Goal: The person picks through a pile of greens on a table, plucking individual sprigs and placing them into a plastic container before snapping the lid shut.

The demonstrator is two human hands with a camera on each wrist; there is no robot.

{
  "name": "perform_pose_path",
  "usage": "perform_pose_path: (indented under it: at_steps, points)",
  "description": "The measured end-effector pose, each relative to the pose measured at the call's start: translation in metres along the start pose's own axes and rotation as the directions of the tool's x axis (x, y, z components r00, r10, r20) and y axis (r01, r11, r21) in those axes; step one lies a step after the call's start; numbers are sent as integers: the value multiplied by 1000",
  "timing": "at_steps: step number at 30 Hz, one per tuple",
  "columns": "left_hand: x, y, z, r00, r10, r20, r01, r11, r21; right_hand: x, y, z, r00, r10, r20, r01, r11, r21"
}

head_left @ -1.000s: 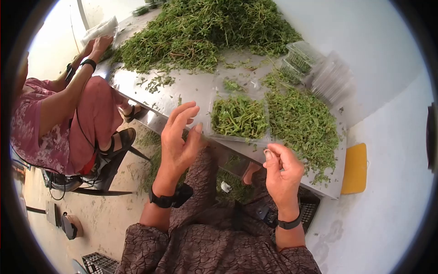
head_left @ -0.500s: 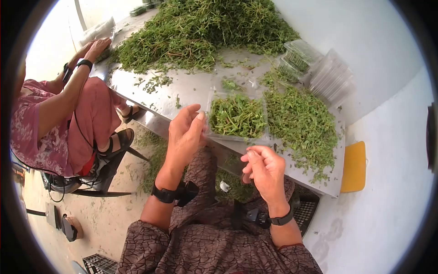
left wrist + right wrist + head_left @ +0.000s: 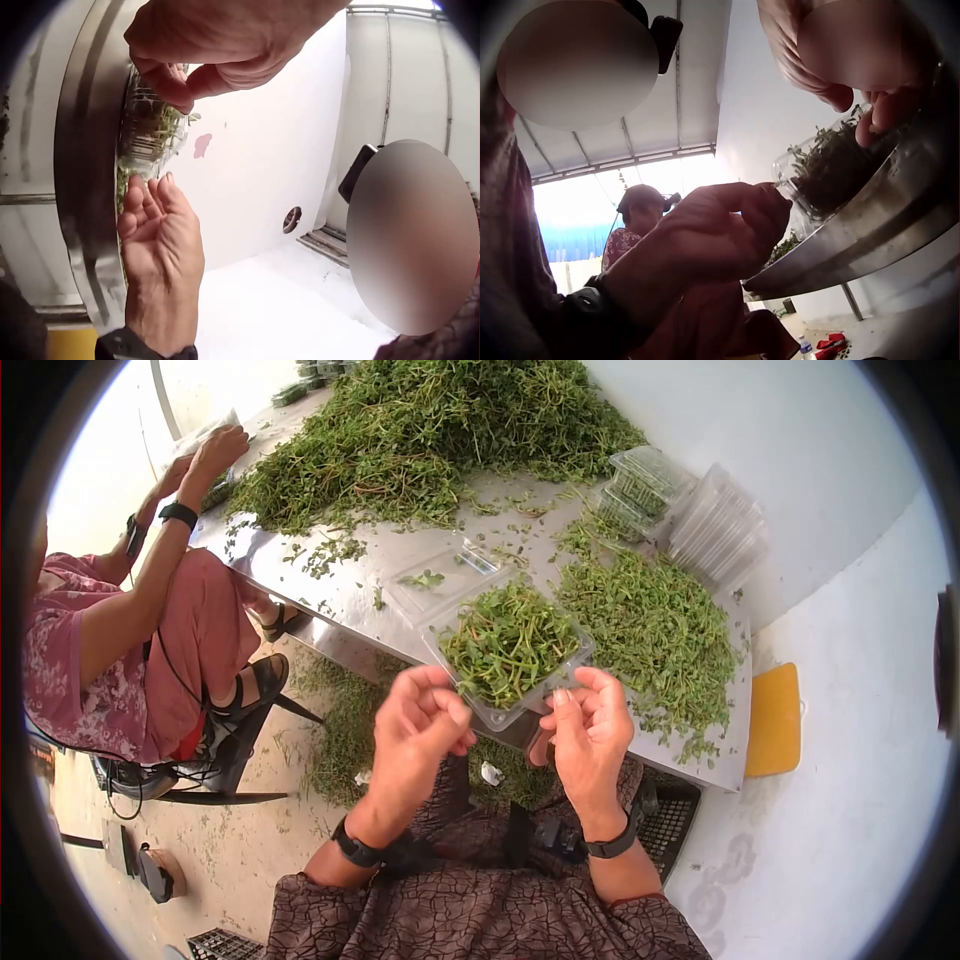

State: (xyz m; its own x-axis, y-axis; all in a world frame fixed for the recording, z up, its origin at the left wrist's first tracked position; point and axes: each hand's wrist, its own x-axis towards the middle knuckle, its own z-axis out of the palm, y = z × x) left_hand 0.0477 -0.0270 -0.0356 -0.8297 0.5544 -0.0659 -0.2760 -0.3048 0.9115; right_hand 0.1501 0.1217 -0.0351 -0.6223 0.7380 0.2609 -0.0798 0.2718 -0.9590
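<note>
A clear plastic clamshell box (image 3: 500,718) filled with green leafy sprigs (image 3: 510,640) sits askew at the table's near edge. Its lid (image 3: 445,588) lies folded open behind it, with a few leaves on it. My left hand (image 3: 412,735) holds the box's near left side with curled fingers; in the right wrist view its thumb and fingertips pinch the rim (image 3: 781,178). At the near right side, my right hand (image 3: 594,738) pinches the box edge between thumb and forefinger. The left wrist view has both hands along the box wall (image 3: 142,146).
A loose spread of sprigs (image 3: 650,635) lies right of the box, below filled boxes (image 3: 640,495) and a stack of clear containers (image 3: 715,530). A large green heap (image 3: 440,440) covers the back. Another person (image 3: 130,630) sits at left. A yellow board (image 3: 775,720) leans by the wall.
Both hands, apart from the box earlier, have come to its near sides and taken hold. The box has turned askew and shifted nearer, its lid swinging left.
</note>
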Motion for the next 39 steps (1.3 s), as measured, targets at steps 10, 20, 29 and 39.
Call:
perform_pose_path:
  at_steps: [10, 20, 29, 39]
  points:
    - [24, 0, -22, 973, 186, -136, -195, 980, -50, 3, 10, -1, 971, -236, 25, 236, 951, -197]
    - [61, -2, -13, 973, 132, -188, -184, 936, -300, 18, -3, -8, 905, -387, 178, 426, 811, -400]
    - [51, 3, -23, 986, 157, -60, -168, 931, -325, 32, -1, -11, 926, -344, 157, 378, 852, -362]
    - [24, -7, -24, 933, 358, 16, -358, 934, -5, 39, 10, -11, 961, -254, 105, 272, 935, -228]
